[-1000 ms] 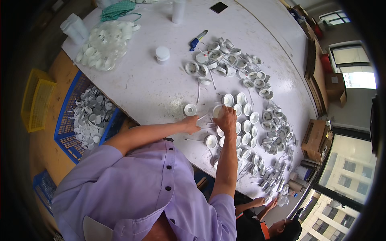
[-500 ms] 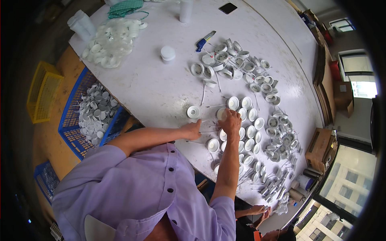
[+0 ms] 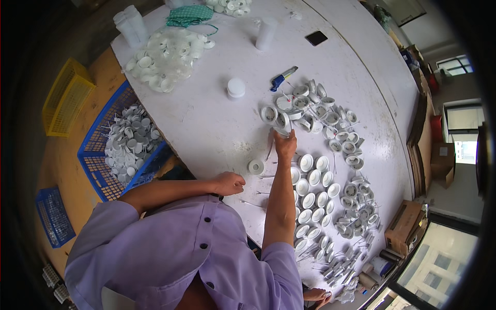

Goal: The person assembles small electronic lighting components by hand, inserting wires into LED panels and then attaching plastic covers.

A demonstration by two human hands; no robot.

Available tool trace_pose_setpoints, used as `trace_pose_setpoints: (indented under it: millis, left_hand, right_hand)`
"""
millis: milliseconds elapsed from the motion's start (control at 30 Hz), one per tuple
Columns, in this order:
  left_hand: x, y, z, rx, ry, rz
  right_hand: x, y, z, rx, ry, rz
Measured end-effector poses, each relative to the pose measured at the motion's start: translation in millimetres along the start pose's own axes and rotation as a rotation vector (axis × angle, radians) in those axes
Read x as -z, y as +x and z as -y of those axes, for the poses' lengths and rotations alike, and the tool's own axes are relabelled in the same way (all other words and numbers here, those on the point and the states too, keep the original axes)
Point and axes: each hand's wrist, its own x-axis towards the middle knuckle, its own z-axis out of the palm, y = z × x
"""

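Observation:
My right hand (image 3: 285, 145) reaches to the near edge of a pile of white round fittings (image 3: 301, 102). Its fingers close on the rim of one white round fitting (image 3: 282, 122), with a thin lead hanging below. My left hand (image 3: 230, 183) rests low over the table's near edge, fingers curled, nothing visible in them. Between the hands lies a single white ring-shaped fitting (image 3: 256, 166), hole upward. Beside my right forearm, rows of white round fittings (image 3: 308, 200) lie face up, leads pointing left.
A blue-handled cutter (image 3: 281, 80), a white lidded tub (image 3: 236, 88) and a phone (image 3: 316, 37) lie farther off. A bag of white caps (image 3: 168, 57) sits back left. Left of the table stands a blue basket (image 3: 95, 155) of white parts. A co-worker's hand (image 3: 316, 295) shows below.
My right hand has moved from the face-up rows to the far pile and gripped a fitting. My left hand has drawn back left and its pointing finger has curled in. The view has shifted.

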Motion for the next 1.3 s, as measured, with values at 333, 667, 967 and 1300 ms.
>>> trace_pose_setpoints:
  millis: [333,667,967,1300]
  left_hand:
    - [66,7,-64,-0.247,-0.288,-0.230]
    - [111,5,-85,-0.433,-0.411,0.403]
    - [94,-12,-69,-0.255,-0.160,0.231]
    - [86,-15,-53,-0.264,0.171,0.069]
  right_hand:
    - [69,-110,53,0.369,0.544,-0.114]
    - [124,-184,81,0.452,0.707,0.084]
    - [122,-199,107,0.548,0.177,0.068]
    - [92,-218,110,0.596,0.140,-0.043]
